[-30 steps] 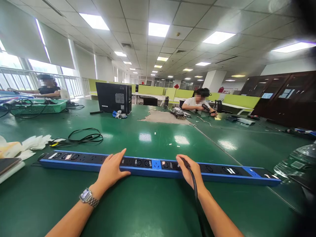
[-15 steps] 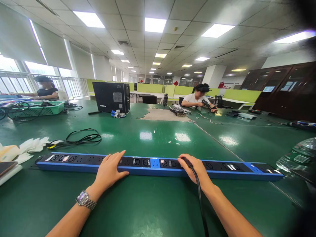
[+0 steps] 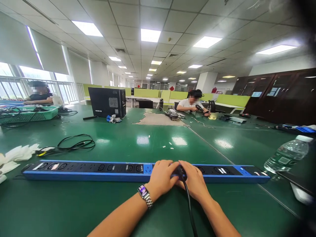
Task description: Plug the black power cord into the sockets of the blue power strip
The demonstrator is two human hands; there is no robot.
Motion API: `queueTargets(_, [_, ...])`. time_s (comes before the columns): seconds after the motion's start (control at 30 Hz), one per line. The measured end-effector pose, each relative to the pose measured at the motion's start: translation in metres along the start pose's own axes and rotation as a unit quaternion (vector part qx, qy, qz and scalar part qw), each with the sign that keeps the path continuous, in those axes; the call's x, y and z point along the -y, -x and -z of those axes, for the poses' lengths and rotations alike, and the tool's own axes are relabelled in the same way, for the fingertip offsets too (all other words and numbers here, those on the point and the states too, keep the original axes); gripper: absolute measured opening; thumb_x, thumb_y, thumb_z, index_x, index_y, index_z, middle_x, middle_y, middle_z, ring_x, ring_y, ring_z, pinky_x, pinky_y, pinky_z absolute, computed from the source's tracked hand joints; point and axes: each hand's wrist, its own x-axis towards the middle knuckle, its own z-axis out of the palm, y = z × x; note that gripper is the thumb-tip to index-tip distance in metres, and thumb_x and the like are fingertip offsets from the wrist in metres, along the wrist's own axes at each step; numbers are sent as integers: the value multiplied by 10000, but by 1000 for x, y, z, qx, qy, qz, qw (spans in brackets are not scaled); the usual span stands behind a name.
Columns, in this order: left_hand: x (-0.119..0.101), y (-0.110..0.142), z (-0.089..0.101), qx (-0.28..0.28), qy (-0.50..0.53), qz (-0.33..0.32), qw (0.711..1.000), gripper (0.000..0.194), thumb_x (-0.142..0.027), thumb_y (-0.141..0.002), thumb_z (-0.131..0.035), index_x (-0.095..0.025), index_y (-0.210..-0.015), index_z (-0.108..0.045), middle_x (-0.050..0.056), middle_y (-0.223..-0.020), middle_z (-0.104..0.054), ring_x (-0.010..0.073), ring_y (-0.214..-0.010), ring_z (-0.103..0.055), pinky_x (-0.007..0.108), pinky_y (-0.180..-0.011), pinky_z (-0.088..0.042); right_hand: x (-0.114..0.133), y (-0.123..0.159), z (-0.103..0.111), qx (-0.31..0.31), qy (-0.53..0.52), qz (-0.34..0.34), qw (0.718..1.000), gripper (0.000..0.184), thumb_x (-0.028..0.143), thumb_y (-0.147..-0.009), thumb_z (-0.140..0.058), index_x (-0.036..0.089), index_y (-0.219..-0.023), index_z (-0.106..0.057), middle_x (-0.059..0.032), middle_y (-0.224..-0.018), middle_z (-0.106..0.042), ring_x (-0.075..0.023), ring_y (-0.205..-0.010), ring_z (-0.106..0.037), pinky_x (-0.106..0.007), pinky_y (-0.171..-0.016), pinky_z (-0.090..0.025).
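Observation:
A long blue and black power strip point(image 3: 98, 174) lies crosswise on the green tabletop, with rows of sockets facing up. Right of its middle, both my hands meet around a black plug point(image 3: 181, 171), whose power cord point(image 3: 189, 204) runs down toward me. My right hand point(image 3: 195, 179) grips the plug from the right. My left hand point(image 3: 163, 177), with a watch at the wrist, closes on it from the left, its fingers over the strip. The sockets beneath my hands are hidden, so I cannot tell how far the plug sits in one.
A coiled black cable point(image 3: 76, 143) and white tissues point(image 3: 19, 154) lie on the left. A plastic bottle point(image 3: 287, 153) stands by the strip's right end. Farther back are a computer case point(image 3: 106, 102), a green basket point(image 3: 46, 113) and a person point(image 3: 191, 103) at the table.
My left hand has moved right along the strip, from resting on it to the plug beside my right hand. The view has shifted slightly.

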Motion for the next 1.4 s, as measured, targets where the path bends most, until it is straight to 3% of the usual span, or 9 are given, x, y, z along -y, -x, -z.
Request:
queueTargets(0.17, [-15,-26,-19,-26,-3,22,999,333,-122,-868,-511,-232,-1153,-643,73,-1010,-704,228,-964,-629,390,-874,-503,4,-1,1,5,4,-1,1000,528,348,-743,-621,198,-1245,-554,-112,-1308,-609,-277,-1248,-527,-483,-1049,-360])
queueTargets(0.37, [20,-11,38,-248,104,102,958,295,-253,-907,-539,-231,-1194,-605,69,-1113,-709,215,-1005,-653,359,-913,-502,10,-1,3,15,4,-44,999,683,557,-715,-656,206,-1287,-533,-112,-1361,-564,-298,-1293,-477,-494,-1078,-312])
queueTargets(0.57, [70,37,64,-140,118,175,968,260,-335,-842,-619,-210,-1069,-633,17,-860,-743,183,-763,-689,292,-723,-537,11,-1,1,16,-7,-59,998,686,607,-709,-643,252,-1286,-536,-87,-1348,-570,-290,-1279,-487,-495,-1066,-310])
queueTargets(0.83, [55,45,55,-16,-44,111,993,343,-275,-854,-618,-234,-1195,-617,60,-1139,-710,235,-1067,-640,378,-947,-463,15,-3,9,41,-23,-80,996,697,596,-701,-650,246,-1293,-537,-89,-1367,-557,-297,-1308,-459,-518,-1092,-286])
queueTargets(1.0, [59,60,56,-21,-128,160,979,787,-359,-766,-712,-214,-1448,-346,135,-1261,-639,310,-1241,-527,553,-1075,-315,65,-10,4,50,-109,-23,993,710,565,-730,-644,235,-1343,-507,-99,-1375,-551,-288,-1298,-468,-498,-1078,-345])
queueTargets(1.13, [62,68,53,-27,-153,172,973,724,-320,-746,-729,-220,-1393,-419,142,-1280,-628,337,-1242,-520,595,-1073,-289,116,-30,-11,35,-170,90,981,439,383,-798,-623,252,-1217,-621,-73,-1204,-672,-245,-1148,-585,-458,-1024,-415])
queueTargets(1.23, [64,67,52,-20,-145,178,973,707,-334,-730,-755,-222,-1360,-454,133,-1287,-626,345,-1235,-524,610,-1069,-289,119,-46,2,-62,-251,73,963,287,361,-841,-567,236,-1068,-691,-61,-1008,-733,-216,-956,-662,-390,-901,-492])
queueTargets(1.33, [64,66,52,-20,-137,176,975,702,-350,-700,-793,-234,-1323,-491,113,-1298,-625,351,-1253,-507,615,-1082,-267,86,-47,33,-271,-308,-93,907,404,453,-841,-552,201,-1143,-644,-77,-1046,-715,-206,-908,-669,-334,-818,-516])
queueTargets(1.4, [63,66,53,-24,-134,175,975,681,-347,-692,-801,-248,-1300,-511,100,-1293,-629,354,-1256,-505,616,-1086,-259,57,-38,48,-273,-293,-133,906,437,493,-802,-585,201,-1120,-648,-78,-1079,-709,-223,-952,-663,-342,-857,-505])
